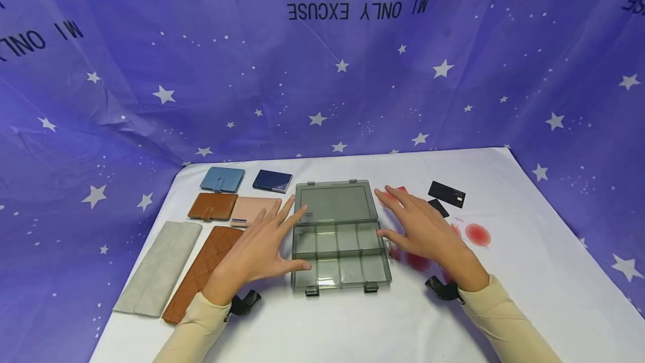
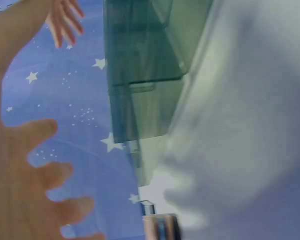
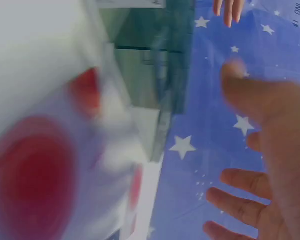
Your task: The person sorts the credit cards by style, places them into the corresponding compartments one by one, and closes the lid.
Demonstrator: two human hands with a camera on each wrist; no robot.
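A clear grey plastic organiser box [image 1: 341, 265] lies open mid-table, its lid [image 1: 333, 202] flat behind the divided tray. My left hand [image 1: 269, 242] hovers at the box's left side with fingers spread, holding nothing, above a pink wallet [image 1: 252, 209] and a long brown quilted wallet [image 1: 199, 273]. My right hand [image 1: 415, 227] is spread at the box's right side, over cards with red dots [image 1: 418, 262]. Whether the thumbs touch the box I cannot tell. The left wrist view shows the box [image 2: 145, 75] beside my left hand [image 2: 35, 175]; the right wrist view shows the box [image 3: 155, 60], my right hand [image 3: 262, 145] and a red-dot card [image 3: 35, 170].
On the white table [image 1: 529, 273], left of the box, lie a blue wallet [image 1: 222, 179], a navy card case [image 1: 272, 180], a brown snap wallet [image 1: 213, 206] and a grey pouch [image 1: 158, 266]. At the right are two black cards [image 1: 446, 193] and a red-circle card [image 1: 477, 234]. Starry purple cloth [image 1: 322, 88] hangs behind.
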